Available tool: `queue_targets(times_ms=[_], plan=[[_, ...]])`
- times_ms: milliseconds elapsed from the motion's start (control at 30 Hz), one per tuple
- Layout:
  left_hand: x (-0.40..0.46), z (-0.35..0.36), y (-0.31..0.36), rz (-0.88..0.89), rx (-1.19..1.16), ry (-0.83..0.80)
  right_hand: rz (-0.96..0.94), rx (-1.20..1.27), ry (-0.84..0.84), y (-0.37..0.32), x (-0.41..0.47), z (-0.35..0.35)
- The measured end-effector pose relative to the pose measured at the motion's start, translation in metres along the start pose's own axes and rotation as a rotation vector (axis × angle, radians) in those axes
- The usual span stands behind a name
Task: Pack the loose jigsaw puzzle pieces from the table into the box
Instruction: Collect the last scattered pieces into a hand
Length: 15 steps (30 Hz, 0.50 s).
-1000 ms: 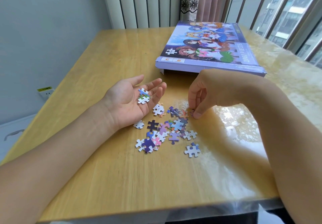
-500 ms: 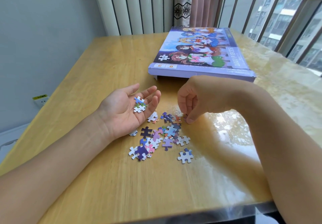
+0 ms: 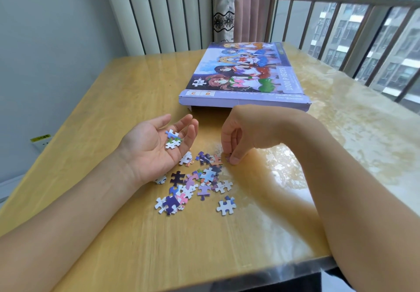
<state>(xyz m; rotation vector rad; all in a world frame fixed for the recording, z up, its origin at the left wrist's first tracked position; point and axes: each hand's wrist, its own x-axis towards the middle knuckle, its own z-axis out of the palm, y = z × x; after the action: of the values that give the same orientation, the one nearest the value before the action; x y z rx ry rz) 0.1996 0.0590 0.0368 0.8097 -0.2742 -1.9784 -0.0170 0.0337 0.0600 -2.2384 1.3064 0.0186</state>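
Note:
Several loose jigsaw pieces [image 3: 200, 182] lie in a small heap on the wooden table [image 3: 113, 101], with one white piece [image 3: 226, 206] apart at the right. My left hand [image 3: 156, 148] rests palm up beside the heap, fingers relaxed, carrying two pieces [image 3: 172, 139] on its fingers. My right hand [image 3: 236, 137] reaches down at the heap's far right edge, and its thumb and fingertips pinch a small piece [image 3: 228, 156] against the table. The purple puzzle box [image 3: 243, 76] with cartoon figures lies flat behind both hands, its near end slightly open.
The table's front edge [image 3: 227, 278] is close below my forearms. A window railing [image 3: 363, 30] stands at the right, a curtain [image 3: 238, 7] and ribbed radiator panel [image 3: 159, 12] behind the table. A wall socket [image 3: 41, 140] sits low at the left.
The view has tilted a little, shifting everything in the frame. My right hand's fingertips have closed on a piece at the heap's edge. My left hand stays palm up with its two pieces.

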Motion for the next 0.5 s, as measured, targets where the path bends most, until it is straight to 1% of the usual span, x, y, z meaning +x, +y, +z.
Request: queue_targets(times_ms=[167,267,500], plan=[[0.003,0.0103,0.0014,0.045,0.033,0.038,-0.023,-0.038,0.034,-0.0042,-0.0009,0.0015],[0.0043,0.0076,-0.0045,0.069,-0.01,0.054,-0.046,-0.017,0.008,-0.0066,-0.0015,0.0017],[0.0035,0.0016,0.003,0.108,-0.06,-0.029,-0.03,-0.014,-0.006,0.0005,-0.0018,0.0013]])
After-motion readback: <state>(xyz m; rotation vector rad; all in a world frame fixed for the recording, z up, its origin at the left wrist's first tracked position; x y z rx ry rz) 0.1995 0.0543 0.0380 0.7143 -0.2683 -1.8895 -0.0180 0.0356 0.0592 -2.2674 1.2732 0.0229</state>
